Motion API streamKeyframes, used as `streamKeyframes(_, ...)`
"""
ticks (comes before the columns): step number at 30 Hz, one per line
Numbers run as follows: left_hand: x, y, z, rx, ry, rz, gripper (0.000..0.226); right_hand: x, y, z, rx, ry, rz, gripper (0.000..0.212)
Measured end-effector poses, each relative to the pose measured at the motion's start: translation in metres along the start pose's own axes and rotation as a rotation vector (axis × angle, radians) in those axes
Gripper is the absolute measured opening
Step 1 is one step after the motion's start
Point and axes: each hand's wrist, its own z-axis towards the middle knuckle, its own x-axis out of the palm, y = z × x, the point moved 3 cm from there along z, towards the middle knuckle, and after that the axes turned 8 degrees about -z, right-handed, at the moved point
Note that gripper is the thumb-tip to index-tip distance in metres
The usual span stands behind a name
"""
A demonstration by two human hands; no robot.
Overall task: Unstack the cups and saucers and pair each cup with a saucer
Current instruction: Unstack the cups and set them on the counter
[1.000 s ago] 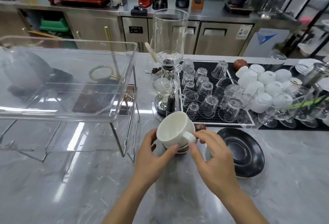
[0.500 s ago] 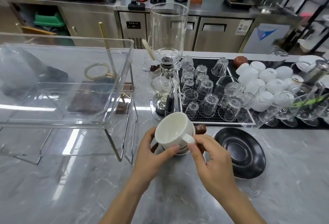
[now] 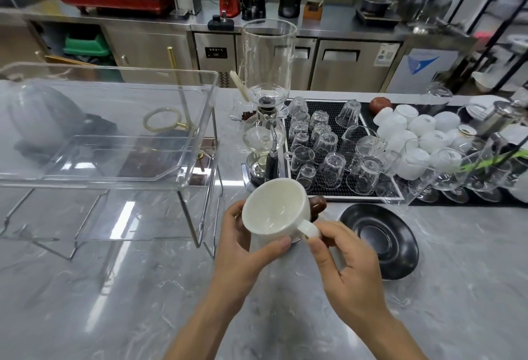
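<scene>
White ceramic cup [image 3: 275, 211], held above the marble counter [image 3: 114, 302], just left of the black saucer [image 3: 383, 241]. Right hand [image 3: 345, 268] pinches the handle; left hand [image 3: 243, 242] cups the body, thumb on the lower wall. Mouth tilts toward the camera, handle points right, axis leaning. Risk: a slip from the pinch would likely knock whatever remains of the stack, hidden beneath, or the glasses [image 3: 328, 153] behind.
</scene>
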Motion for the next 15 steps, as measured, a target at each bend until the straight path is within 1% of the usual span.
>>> streamKeyframes(4,-0.001,0.002,-0.015,-0.008,0.027,-0.032,0.091,-0.005,0.002,-0.019,0.045,0.012,0.063,0.019)
streamKeyframes(10,-0.005,0.005,-0.041,0.052,0.040,-0.004,0.099,-0.007,-0.004,-0.053,0.132,0.052,0.154,0.018)
streamKeyframes(15,-0.011,0.012,-0.064,0.078,0.022,0.055,0.093,-0.004,-0.008,-0.077,0.181,0.117,0.181,0.019)
